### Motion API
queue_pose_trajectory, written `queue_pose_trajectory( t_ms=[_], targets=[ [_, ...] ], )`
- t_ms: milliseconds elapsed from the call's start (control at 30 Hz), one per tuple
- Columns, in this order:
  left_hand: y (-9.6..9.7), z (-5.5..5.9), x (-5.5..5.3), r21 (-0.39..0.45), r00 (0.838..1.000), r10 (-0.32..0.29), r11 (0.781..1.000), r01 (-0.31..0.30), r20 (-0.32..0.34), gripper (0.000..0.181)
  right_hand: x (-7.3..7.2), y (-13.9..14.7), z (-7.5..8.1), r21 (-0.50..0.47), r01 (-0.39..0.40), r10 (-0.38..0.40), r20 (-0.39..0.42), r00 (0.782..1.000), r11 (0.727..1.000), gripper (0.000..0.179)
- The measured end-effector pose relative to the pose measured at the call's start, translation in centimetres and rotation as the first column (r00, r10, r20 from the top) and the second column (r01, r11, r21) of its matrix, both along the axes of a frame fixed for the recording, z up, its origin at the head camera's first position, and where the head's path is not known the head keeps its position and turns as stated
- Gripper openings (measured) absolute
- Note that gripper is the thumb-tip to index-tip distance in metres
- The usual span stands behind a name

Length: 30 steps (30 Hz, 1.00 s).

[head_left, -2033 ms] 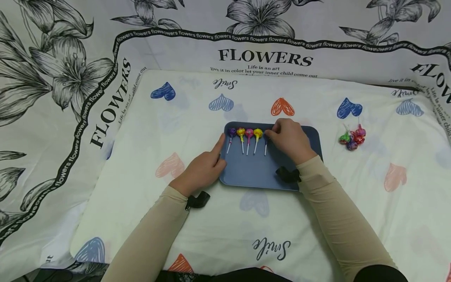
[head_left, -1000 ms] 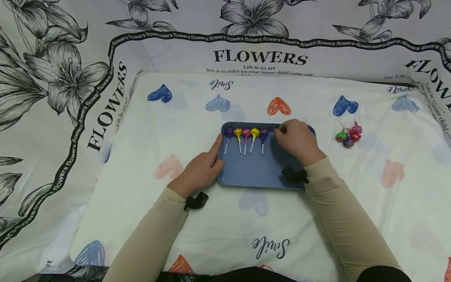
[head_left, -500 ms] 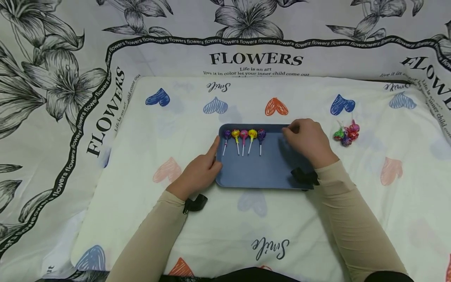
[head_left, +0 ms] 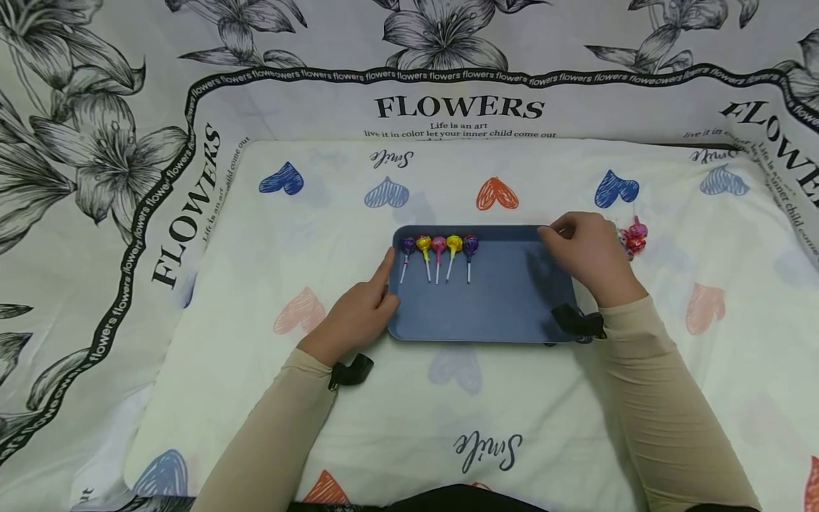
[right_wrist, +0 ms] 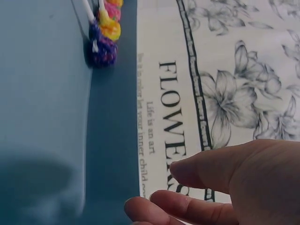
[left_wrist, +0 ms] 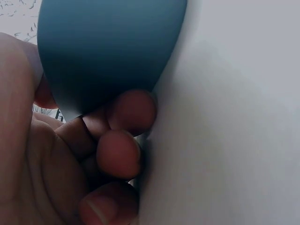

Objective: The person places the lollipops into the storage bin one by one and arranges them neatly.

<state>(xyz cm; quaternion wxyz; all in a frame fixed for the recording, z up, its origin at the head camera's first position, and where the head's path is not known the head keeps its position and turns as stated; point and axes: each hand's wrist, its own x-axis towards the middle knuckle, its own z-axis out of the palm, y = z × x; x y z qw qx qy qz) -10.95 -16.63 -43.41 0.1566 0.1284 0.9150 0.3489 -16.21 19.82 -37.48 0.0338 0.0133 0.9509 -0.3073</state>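
Observation:
A blue-grey tray (head_left: 480,306) lies on the cloth with several lollipops in a row along its far side, heads away from me. From the left come a purple, a yellow, a pink, a yellow and a purple lollipop (head_left: 470,246). My left hand (head_left: 355,313) holds the tray's left edge, index finger stretched along it; the left wrist view has the other fingers curled at the rim. Over the far right corner hovers my right hand (head_left: 591,256), thumb and fingers apart with nothing between them in the right wrist view. Partly behind it, more lollipops (head_left: 635,236) lie in a pile.
A pale cloth (head_left: 377,427) with printed hearts lies under the tray, on a larger cloth (head_left: 320,107) with black flowers and lettering. Black wrist cameras sit on both wrists; the right one (head_left: 579,321) is over the tray's right edge.
My right hand has let go of the rightmost purple lollipop, leaving it in the row, and has moved right across the tray toward the pile. The left hand stays at the tray's edge.

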Motion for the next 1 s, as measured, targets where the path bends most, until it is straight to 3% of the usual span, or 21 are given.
queue_pose_trajectory(
  t_ms=[400,633,867,1000],
  targets=[
    [0.0,-0.2,0.1,0.008,1.0,0.006,1.0,-0.006,-0.008,0.082,0.1,1.8,-0.2,-0.025,0.02,-0.021,-0.024,1.0,0.999,0.046],
    [0.1,-0.3,0.0,0.023,1.0,0.002,1.0,-0.002,0.0,0.081,0.0,4.6,0.4,-0.043,0.1,-0.101,-0.043,0.994,0.994,0.049],
    [0.1,-0.2,0.1,0.02,1.0,0.005,1.0,-0.005,0.015,0.082,-0.1,7.3,0.6,-0.012,0.177,-0.177,0.047,0.983,0.984,0.049],
    [0.1,-0.2,0.0,0.027,1.0,0.008,1.0,-0.008,0.012,0.082,-0.1,8.3,0.7,0.074,0.202,-0.21,0.122,0.97,0.977,0.052]
  ],
)
